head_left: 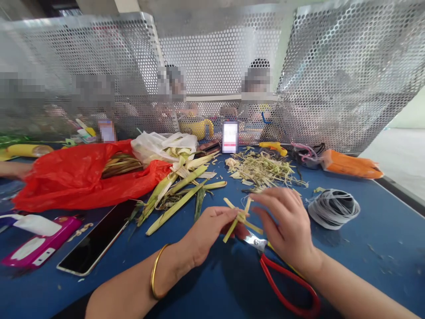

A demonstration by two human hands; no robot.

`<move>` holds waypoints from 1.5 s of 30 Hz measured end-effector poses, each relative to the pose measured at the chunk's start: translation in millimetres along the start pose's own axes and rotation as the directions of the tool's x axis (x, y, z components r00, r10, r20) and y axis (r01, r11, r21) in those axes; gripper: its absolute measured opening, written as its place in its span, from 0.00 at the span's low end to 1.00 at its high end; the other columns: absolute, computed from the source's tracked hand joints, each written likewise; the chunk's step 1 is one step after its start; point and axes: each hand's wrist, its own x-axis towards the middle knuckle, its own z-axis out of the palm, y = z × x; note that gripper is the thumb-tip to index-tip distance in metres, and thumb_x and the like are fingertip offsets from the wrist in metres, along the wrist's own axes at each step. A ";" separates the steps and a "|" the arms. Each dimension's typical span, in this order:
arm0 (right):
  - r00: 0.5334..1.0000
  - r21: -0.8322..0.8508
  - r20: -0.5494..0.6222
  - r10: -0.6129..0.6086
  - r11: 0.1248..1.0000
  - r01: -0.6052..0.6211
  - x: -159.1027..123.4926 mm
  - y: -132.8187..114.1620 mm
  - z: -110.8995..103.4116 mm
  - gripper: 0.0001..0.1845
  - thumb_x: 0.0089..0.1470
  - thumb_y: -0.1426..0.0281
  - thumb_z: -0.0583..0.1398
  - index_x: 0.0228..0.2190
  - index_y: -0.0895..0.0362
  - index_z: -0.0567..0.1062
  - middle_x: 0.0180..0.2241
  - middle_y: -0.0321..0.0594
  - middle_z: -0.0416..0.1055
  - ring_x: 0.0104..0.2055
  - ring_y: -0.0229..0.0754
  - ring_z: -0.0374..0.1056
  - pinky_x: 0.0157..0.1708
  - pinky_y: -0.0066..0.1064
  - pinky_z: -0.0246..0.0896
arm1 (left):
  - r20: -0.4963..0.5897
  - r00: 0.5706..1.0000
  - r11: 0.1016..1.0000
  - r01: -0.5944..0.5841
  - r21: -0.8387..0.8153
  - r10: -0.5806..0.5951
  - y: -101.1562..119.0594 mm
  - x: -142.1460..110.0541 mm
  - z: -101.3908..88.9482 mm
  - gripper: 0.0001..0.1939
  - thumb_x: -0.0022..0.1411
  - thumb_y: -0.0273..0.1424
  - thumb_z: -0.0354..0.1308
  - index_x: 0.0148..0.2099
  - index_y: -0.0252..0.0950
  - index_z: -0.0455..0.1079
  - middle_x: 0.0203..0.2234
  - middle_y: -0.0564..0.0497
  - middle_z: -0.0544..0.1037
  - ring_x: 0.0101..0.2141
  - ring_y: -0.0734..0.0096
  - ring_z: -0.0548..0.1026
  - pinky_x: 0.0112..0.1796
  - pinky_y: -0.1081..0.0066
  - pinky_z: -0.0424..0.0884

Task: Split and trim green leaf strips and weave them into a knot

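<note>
My left hand (212, 226) pinches a small cross of woven pale-green leaf strips (241, 217) between thumb and fingers. Several strip ends stick out of it in different directions. Close on the right is my right hand (285, 226), its fingers bent and apart, with the fingertips beside the upper strip end; whether they touch it I cannot tell. Below the hands lie scissors (288, 288) with red handles, their blades pointing up toward the woven piece. My right hand hides part of them.
Corn husks (182, 204) spill from a red plastic bag (76, 177) at left. Husk scraps (265, 168) are heaped behind my hands. A grey cord roll (334, 208) stands right. A black phone (96, 243) and magenta device (43, 243) lie left. A perforated metal screen (219, 48) closes the back.
</note>
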 end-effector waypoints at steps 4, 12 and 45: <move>0.786 -0.100 0.284 -0.550 0.798 0.595 -8.7 -10.7 -0.2 0.13 0.61 0.76 0.52 0.44 0.62 0.74 0.27 0.40 0.73 0.29 0.42 0.67 0.38 0.39 0.58 | -0.024 1.000 0.988 -0.015 -0.153 0.011 5.6 0.8 -8.4 0.13 0.55 0.36 0.61 0.39 0.33 0.77 0.28 0.47 0.80 0.32 0.67 0.76 0.40 0.69 0.68; 0.822 -0.157 0.314 -0.475 0.828 0.539 -13.1 -15.3 16.8 0.18 0.63 0.78 0.44 0.39 0.64 0.73 0.30 0.46 0.74 0.34 0.45 0.70 0.36 0.37 0.57 | 0.019 0.999 0.987 -0.029 -0.161 0.032 0.7 3.3 -3.4 0.13 0.51 0.34 0.65 0.38 0.32 0.78 0.31 0.46 0.80 0.34 0.68 0.74 0.41 0.70 0.66; 0.803 0.205 0.500 0.324 0.857 -0.473 -12.3 -6.7 24.1 0.24 0.65 0.60 0.46 0.22 0.55 0.68 0.20 0.34 0.66 0.24 0.37 0.61 0.30 0.30 0.52 | -0.169 0.985 0.999 -0.040 0.009 0.041 -2.5 11.5 -8.9 0.11 0.51 0.33 0.64 0.35 0.31 0.74 0.18 0.54 0.72 0.21 0.78 0.67 0.26 0.76 0.65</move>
